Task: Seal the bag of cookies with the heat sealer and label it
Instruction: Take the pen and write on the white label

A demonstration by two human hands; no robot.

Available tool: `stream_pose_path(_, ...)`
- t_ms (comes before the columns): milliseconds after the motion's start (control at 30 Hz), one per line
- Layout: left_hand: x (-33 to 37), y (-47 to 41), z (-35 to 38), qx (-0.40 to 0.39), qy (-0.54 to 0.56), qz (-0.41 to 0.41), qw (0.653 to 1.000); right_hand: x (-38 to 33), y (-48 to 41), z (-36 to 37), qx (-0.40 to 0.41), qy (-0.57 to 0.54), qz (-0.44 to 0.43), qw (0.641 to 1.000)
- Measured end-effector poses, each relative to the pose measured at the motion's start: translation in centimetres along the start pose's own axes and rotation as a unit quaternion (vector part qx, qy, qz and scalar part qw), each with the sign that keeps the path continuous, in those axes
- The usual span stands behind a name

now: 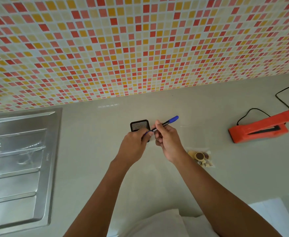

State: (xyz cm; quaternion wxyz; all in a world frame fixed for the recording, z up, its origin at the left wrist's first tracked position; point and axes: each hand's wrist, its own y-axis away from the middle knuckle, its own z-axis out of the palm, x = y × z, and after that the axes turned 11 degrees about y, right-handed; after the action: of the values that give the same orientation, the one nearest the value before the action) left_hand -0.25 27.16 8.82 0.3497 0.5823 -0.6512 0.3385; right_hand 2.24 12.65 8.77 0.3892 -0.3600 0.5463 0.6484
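A blue marker [170, 120] is held over the grey counter [157, 185], slanting up to the right. My right hand [167, 141] grips its barrel. My left hand [135, 144] pinches its lower blue end, which is mostly hidden by my fingers. The clear bag of cookies [201, 157] lies flat on the counter just right of my right wrist, touched by neither hand. The orange heat sealer [260, 130] sits farther right, its arm raised toward the frame edge.
A black mesh holder [139, 125] stands behind my left hand. A steel sink drainboard [20, 159] fills the left side. The sealer's black cord [253, 111] loops toward the tiled wall [140, 48]. The counter's front edge runs at lower right.
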Motion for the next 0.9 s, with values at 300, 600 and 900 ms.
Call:
stream_pose_path(300, 0.3, 0.9, 3.9, -0.1, 0.068, -0.128, 0.984, 3.9, -0.2, -2.1, 0.166, -0.089, 0.116, 0.975)
stream_pose_path(600, -6.0, 3.8, 5.9, -0.024, -0.067, -0.15, 0.986, 3.1, -2.5, -10.0, 0.208, 0.016, 0.064, 0.976)
stream_pose_path(900, -8.4, 3.9, 7.9, 0.013, -0.087, -0.173, 0.981, 5.5, -1.9, -7.3, 0.142, 0.189, 0.047, 0.971)
